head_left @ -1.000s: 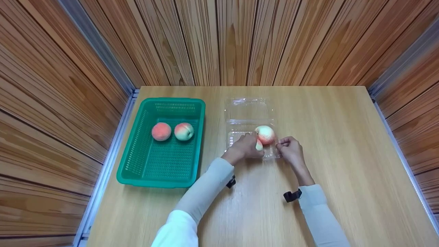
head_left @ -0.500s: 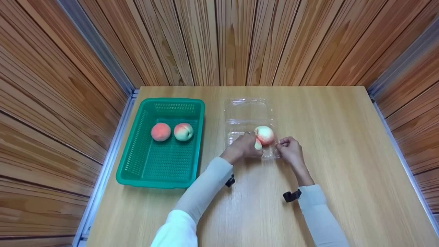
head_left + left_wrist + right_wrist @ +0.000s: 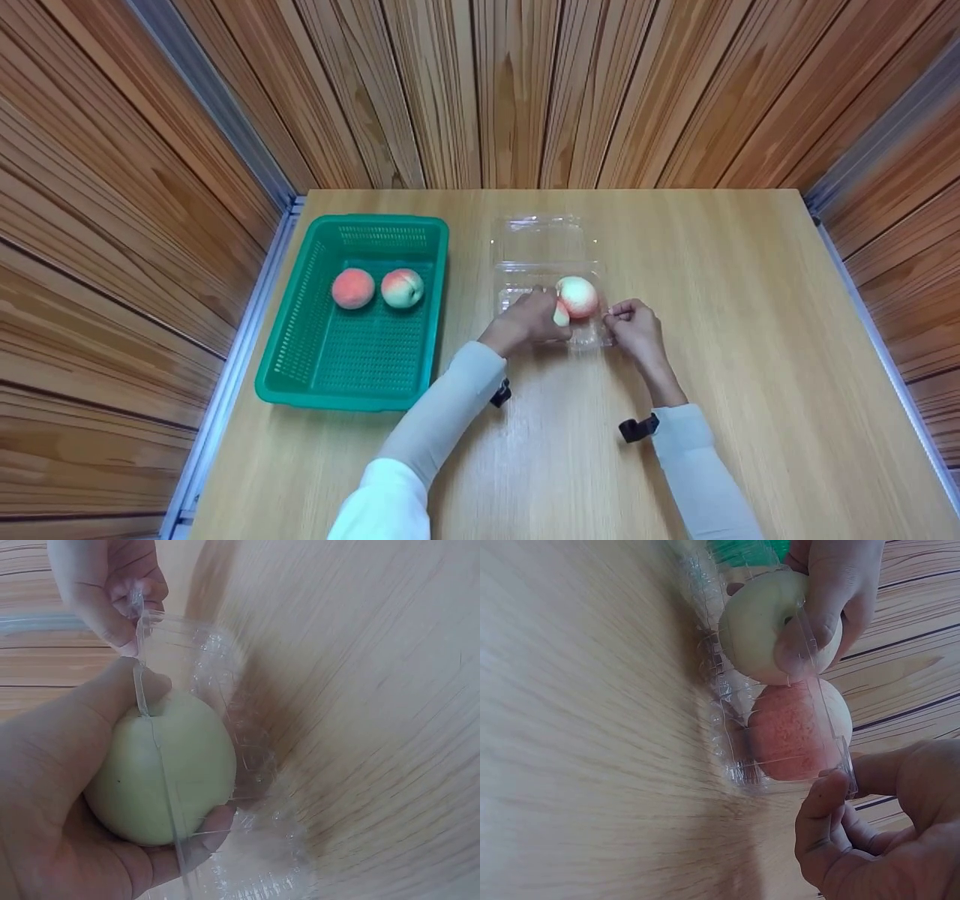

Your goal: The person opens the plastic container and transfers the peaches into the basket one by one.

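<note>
In the head view, my left hand [image 3: 527, 319] grips a pale peach [image 3: 169, 765] inside the front part of a clear plastic clamshell box [image 3: 589, 340]. Its thumb lies over the peach near the box's rim, with fingertips curled under the far side in the left wrist view. A second peach [image 3: 577, 297], cream and red, sits right beside it in the box; its red side faces the right wrist camera. My right hand [image 3: 636, 330] pinches the box's right front corner between thumb and fingertips. The open lid lies flat behind. Much of the held peach is hidden from above.
A green plastic basket [image 3: 345, 386] stands to the left on the wooden table [image 3: 750, 337], holding a red peach [image 3: 353, 289] and a red-and-cream peach [image 3: 403, 288]. Wood-panelled walls [image 3: 517, 97] rise behind and at both sides.
My left hand has shifted slightly left with the peach in its grip. The right hand keeps its pinch on the box corner.
</note>
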`<action>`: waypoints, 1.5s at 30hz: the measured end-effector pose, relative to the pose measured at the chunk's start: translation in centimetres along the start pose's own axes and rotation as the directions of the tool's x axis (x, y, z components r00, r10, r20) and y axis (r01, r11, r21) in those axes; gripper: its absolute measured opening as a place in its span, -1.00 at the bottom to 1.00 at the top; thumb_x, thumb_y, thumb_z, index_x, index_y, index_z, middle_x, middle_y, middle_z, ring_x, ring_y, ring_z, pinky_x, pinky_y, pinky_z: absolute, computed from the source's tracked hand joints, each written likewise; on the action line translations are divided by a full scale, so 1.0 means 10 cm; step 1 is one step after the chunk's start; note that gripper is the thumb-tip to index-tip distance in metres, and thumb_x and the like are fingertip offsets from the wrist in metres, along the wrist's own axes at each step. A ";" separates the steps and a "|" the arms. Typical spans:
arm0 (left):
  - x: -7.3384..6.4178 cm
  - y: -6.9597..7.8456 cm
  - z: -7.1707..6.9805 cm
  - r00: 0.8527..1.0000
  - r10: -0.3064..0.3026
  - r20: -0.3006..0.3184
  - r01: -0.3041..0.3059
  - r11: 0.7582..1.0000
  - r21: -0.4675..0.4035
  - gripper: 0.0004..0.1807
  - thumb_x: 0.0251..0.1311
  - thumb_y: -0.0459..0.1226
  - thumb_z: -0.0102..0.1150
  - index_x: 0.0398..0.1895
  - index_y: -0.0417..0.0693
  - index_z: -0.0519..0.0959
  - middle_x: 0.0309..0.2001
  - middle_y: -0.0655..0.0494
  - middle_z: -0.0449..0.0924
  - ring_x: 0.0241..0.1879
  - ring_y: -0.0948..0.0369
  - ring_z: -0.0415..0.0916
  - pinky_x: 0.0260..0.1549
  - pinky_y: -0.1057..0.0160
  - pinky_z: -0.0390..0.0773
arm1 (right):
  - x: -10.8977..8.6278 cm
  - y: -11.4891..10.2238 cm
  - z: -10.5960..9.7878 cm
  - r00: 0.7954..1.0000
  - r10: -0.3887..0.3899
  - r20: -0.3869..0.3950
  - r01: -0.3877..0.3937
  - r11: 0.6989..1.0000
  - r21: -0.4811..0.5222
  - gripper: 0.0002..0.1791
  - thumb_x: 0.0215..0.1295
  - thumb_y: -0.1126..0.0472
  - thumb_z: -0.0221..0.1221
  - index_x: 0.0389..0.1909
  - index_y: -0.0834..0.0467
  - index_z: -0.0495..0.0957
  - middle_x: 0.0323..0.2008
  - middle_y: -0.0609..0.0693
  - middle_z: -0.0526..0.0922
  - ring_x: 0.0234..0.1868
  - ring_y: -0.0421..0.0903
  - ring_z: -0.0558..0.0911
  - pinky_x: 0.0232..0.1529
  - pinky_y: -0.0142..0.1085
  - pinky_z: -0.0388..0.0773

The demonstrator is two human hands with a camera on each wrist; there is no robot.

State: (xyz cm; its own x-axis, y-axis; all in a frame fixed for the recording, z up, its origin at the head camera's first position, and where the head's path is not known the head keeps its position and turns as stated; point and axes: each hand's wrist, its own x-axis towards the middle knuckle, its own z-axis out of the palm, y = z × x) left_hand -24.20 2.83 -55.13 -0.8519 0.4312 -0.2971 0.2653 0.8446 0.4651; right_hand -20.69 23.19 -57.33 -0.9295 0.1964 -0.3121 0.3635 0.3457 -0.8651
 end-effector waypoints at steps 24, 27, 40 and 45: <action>-0.07 0.00 -0.16 1.000 -0.030 0.000 0.030 0.998 -0.062 -0.25 0.25 0.03 0.49 0.38 -0.14 0.45 0.11 -0.03 0.55 -0.07 0.13 0.55 -0.01 0.15 0.65 | 0.00 0.02 -0.01 1.000 -0.015 -0.005 0.015 1.000 -0.024 -0.80 0.40 0.35 0.22 -0.06 0.36 0.51 -0.36 -0.05 0.57 -0.47 -0.28 0.57 -0.49 -0.48 0.59; -0.07 0.00 -0.18 1.000 -0.031 0.003 0.031 0.997 -0.067 -0.24 0.25 0.03 0.49 0.38 -0.14 0.46 0.15 -0.07 0.55 -0.02 0.10 0.58 0.05 0.11 0.66 | 0.00 0.02 -0.01 1.000 -0.026 -0.007 0.026 0.999 -0.029 -0.81 0.39 0.36 0.22 -0.07 0.37 0.51 -0.36 -0.04 0.58 -0.47 -0.28 0.57 -0.49 -0.48 0.58; -0.11 0.03 -0.24 0.999 -0.042 -0.013 0.041 0.995 -0.086 -0.25 0.27 0.10 0.46 0.43 0.01 0.49 0.22 -0.04 0.54 0.09 0.06 0.57 0.20 0.00 0.62 | -0.01 0.01 -0.01 1.000 -0.014 -0.005 0.014 0.999 -0.049 -0.78 0.40 0.34 0.22 -0.04 0.37 0.52 -0.34 -0.02 0.57 -0.43 -0.25 0.54 -0.48 -0.46 0.56; -0.11 0.05 -0.28 0.999 -0.019 -0.034 0.017 0.998 -0.056 -0.26 0.27 0.16 0.44 0.42 0.06 0.52 0.17 0.00 0.54 0.10 0.06 0.60 0.18 0.02 0.63 | 0.00 0.00 -0.02 1.000 -0.006 0.004 0.006 0.999 -0.043 -0.77 0.40 0.33 0.22 -0.03 0.37 0.51 -0.35 -0.04 0.56 -0.44 -0.25 0.54 -0.48 -0.46 0.55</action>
State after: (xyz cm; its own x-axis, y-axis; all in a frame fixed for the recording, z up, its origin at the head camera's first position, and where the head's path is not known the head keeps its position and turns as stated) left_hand -24.35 1.84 -52.27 -0.8717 0.4043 -0.2769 0.2255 0.8326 0.5058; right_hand -20.62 23.35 -57.29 -0.9320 0.1908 -0.3082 0.3599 0.3862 -0.8493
